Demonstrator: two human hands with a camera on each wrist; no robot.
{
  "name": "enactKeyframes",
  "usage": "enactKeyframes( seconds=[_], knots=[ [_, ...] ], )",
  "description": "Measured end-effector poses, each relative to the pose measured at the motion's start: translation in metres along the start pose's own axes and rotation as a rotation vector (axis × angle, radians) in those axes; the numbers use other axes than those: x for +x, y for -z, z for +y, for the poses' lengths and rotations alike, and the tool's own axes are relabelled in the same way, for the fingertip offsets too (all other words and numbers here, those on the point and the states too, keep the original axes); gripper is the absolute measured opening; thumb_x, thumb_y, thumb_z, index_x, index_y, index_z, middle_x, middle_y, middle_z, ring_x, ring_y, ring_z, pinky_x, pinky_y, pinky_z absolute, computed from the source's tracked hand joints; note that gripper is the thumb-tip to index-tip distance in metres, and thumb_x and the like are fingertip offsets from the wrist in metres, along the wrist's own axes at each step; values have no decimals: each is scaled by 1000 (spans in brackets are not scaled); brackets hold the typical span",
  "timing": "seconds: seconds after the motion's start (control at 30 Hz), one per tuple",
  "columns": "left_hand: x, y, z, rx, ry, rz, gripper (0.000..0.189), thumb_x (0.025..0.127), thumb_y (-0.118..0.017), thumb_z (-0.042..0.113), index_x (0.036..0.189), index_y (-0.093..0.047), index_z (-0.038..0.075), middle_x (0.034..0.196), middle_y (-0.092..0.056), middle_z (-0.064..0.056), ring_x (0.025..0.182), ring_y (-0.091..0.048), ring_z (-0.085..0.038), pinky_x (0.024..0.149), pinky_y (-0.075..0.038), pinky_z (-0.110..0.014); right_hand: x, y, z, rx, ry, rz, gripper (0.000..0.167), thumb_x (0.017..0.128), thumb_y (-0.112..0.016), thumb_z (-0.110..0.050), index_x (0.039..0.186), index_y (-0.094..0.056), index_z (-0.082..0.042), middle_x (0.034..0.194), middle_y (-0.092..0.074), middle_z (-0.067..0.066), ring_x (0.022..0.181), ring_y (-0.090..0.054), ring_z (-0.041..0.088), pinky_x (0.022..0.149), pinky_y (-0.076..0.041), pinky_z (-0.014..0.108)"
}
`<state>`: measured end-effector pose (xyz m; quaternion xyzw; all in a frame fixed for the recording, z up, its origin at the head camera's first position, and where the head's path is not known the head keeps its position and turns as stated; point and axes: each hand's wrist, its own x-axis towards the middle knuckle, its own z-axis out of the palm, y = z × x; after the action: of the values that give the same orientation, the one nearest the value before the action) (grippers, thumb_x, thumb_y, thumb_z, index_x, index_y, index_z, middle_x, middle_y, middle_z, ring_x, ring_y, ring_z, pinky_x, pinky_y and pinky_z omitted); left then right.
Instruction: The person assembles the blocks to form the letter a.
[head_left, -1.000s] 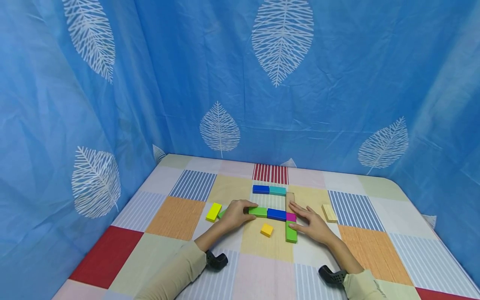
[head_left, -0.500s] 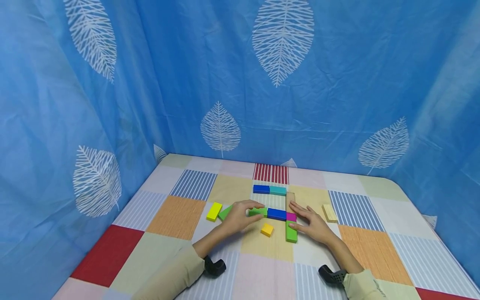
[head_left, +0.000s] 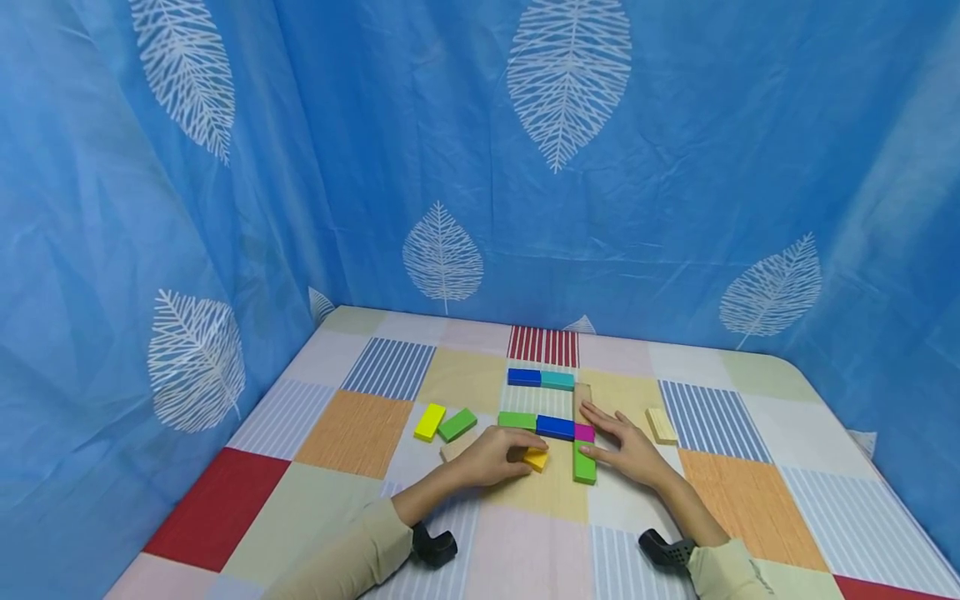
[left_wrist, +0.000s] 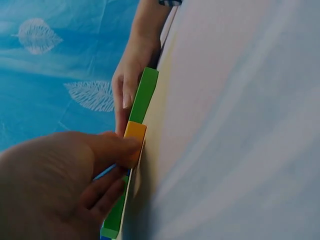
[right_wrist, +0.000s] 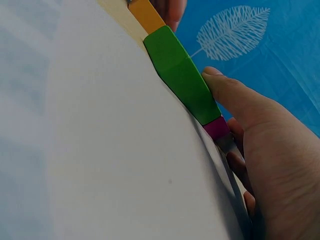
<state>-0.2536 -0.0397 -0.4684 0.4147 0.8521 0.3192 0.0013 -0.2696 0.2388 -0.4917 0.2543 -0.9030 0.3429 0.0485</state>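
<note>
In the head view, my left hand (head_left: 489, 458) pinches a small orange-yellow block (head_left: 536, 460); the left wrist view shows the thumb against it. My right hand (head_left: 630, 450) rests along a column: a plain wooden block (head_left: 582, 393), a magenta block (head_left: 584, 432) and a green block (head_left: 584, 467). Its thumb touches the green one, also seen in the right wrist view (right_wrist: 182, 75). Running left from the magenta block are a dark blue block (head_left: 555, 427) and a second green block (head_left: 517, 419). Farther back, another blue block (head_left: 524, 377) adjoins a teal block (head_left: 557, 381).
Left of the row lie a yellow block (head_left: 430, 422), a loose green block (head_left: 457, 425) and a wooden block (head_left: 454, 447) partly behind the left hand. A pale wooden block (head_left: 662, 426) lies on the right. Blue curtains (head_left: 360, 208) surround the patchwork-covered table (head_left: 525, 550).
My left hand has let go of the green block at the row's left end, moved toward me and taken hold of the orange-yellow block. The right hand stays in place.
</note>
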Motion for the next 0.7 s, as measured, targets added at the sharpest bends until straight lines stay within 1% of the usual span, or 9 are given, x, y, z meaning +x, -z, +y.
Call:
enactKeyframes(
  seconds=[0.17, 0.27, 0.33, 0.4, 0.5, 0.6, 0.7],
  knots=[
    [0, -2, -2, 8, 2, 5, 29, 84, -69, 13, 113, -67, 14, 114, -63, 5, 110, -54, -5, 93, -40, -18, 0, 0, -1, -4, -11, 2, 69, 80, -70, -38, 138, -45, -11, 144, -37, 6, 128, -34, 37, 106, -11, 57],
    [0, -2, 4, -29, 5, 1, 29, 84, -69, 14, 113, -67, 15, 113, -64, 6, 106, -54, -2, 90, -41, -16, 1, 1, -1, -1, -16, -1, 69, 80, -70, -38, 138, -45, -11, 144, -37, 6, 129, -33, 38, 106, -11, 57],
    [0, -2, 11, -68, -14, -13, 30, 83, -69, 15, 113, -67, 14, 112, -64, 7, 103, -55, 0, 87, -43, -15, 1, 1, -1, -5, -14, -7, 69, 80, -70, -38, 138, -44, -11, 144, -37, 6, 129, -34, 37, 106, -11, 57],
    [0, -4, 20, -107, -47, -34, 31, 83, -70, 16, 113, -66, 14, 111, -64, 7, 100, -55, 3, 82, -44, -12, 1, 1, 0, -7, -6, -7, 69, 80, -70, -38, 138, -45, -11, 143, -38, 7, 128, -35, 37, 106, -11, 57],
    [-1, -9, 32, -148, -95, -68, 33, 81, -71, 17, 114, -66, 13, 111, -64, 8, 97, -54, 6, 79, -44, -9, 2, 1, 0, -12, -2, -5, 69, 80, -70, -37, 138, -45, -12, 143, -38, 8, 128, -35, 37, 106, -11, 57],
    [-2, -15, 41, -157, -124, -113, 34, 81, -71, 18, 115, -66, 14, 111, -64, 9, 97, -53, 9, 80, -42, -8, 2, 1, 0, -10, 4, 3, 68, 80, -71, -36, 138, -45, -12, 143, -38, 8, 128, -35, 37, 106, -12, 58],
    [-4, -22, 45, -156, -144, -174, 35, 82, -71, 18, 116, -66, 15, 112, -63, 11, 101, -50, 11, 85, -39, -7, 1, 0, 0, 0, 14, 6, 67, 80, -71, -35, 138, -45, -10, 143, -38, 9, 127, -35, 38, 105, -11, 58]
  ],
)
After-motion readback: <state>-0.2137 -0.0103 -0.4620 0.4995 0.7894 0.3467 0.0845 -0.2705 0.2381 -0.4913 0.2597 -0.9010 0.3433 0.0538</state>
